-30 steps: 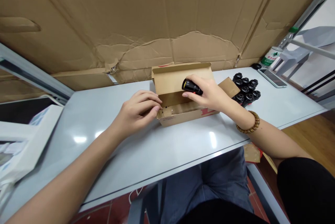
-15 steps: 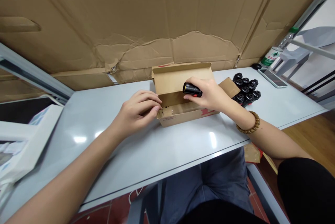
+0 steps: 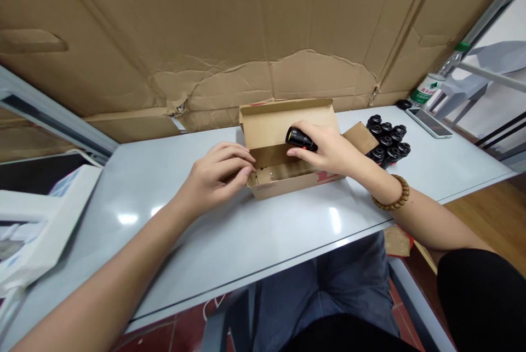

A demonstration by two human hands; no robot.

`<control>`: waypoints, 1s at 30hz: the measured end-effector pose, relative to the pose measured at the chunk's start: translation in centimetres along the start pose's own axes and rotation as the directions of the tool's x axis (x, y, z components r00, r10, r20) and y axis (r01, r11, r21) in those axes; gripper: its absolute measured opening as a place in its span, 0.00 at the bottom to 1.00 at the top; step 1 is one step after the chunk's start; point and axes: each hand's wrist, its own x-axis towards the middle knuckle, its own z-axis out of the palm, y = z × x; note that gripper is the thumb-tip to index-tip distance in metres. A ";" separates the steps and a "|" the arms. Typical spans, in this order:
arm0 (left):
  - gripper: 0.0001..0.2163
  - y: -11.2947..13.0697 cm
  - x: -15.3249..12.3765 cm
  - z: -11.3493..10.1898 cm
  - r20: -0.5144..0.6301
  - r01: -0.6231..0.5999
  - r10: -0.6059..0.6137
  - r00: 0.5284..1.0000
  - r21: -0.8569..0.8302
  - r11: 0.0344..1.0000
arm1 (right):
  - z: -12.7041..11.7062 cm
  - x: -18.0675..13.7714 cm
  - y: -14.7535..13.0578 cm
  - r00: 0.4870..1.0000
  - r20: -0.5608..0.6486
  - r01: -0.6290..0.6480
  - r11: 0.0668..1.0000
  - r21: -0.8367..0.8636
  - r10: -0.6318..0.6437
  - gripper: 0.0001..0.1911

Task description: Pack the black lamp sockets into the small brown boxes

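Observation:
A long open cardboard box [image 3: 287, 186] lies on the table with its lid tipped back. My left hand [image 3: 219, 172] is at the box's left end, fingers bent and thumb on the end wall, gripping that edge. Above the box's opening, my right hand [image 3: 326, 146] holds a black flashlight [image 3: 299, 139] with a red button, tilted with its wide head to the left. The forearm hides part of the box's right end. Several more black flashlights [image 3: 386, 141] stand in a tight cluster to the right, beside the box's raised end flap [image 3: 360, 138].
At the table's right back are a phone [image 3: 429, 123], a green-capped water bottle [image 3: 435, 80] and a small black object [image 3: 403, 104]. A large cardboard sheet [image 3: 263, 23] walls off the back. A white-framed device [image 3: 49, 231] stands at the left edge.
The flashlight has turned slightly in my right hand above the box. My left hand stays at the box's left end.

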 end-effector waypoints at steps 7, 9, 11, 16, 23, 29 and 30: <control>0.10 -0.1 0.1 0.1 0.008 0.047 -0.046 0.999 -0.030 0.998 | -0.1 0.0 -0.1 1.000 -0.008 -0.008 1.000 0.023 0.008 0.21; 0.10 0.0 0.1 0.0 0.013 0.077 -0.076 0.997 -0.042 0.996 | -0.2 0.0 -0.2 0.999 0.012 -0.045 0.998 0.032 0.045 0.21; 0.10 0.1 0.2 -0.2 0.014 0.113 -0.113 0.994 -0.053 0.992 | -0.2 0.0 -0.1 0.999 0.031 -0.046 0.998 0.053 0.044 0.20; 0.09 0.2 0.4 -0.3 -0.020 0.170 -0.172 0.985 -0.083 0.982 | -0.1 0.9 -0.5 0.989 0.048 0.132 0.987 0.087 -0.137 0.16; 0.09 0.0 0.3 -0.1 -0.037 0.226 -0.233 0.972 -0.134 0.965 | 0.8 3.3 -3.3 0.956 0.285 0.053 0.995 0.083 -0.075 0.09; 0.09 -0.2 0.3 0.0 -0.029 0.216 -0.222 0.975 -0.133 0.967 | 2.3 4.5 -3.8 0.939 0.334 0.051 0.992 0.114 -0.086 0.13; 0.09 -0.2 0.3 0.0 -0.027 0.216 -0.221 0.975 -0.134 0.967 | 2.5 4.6 -3.8 0.940 0.330 0.053 0.992 0.113 -0.088 0.15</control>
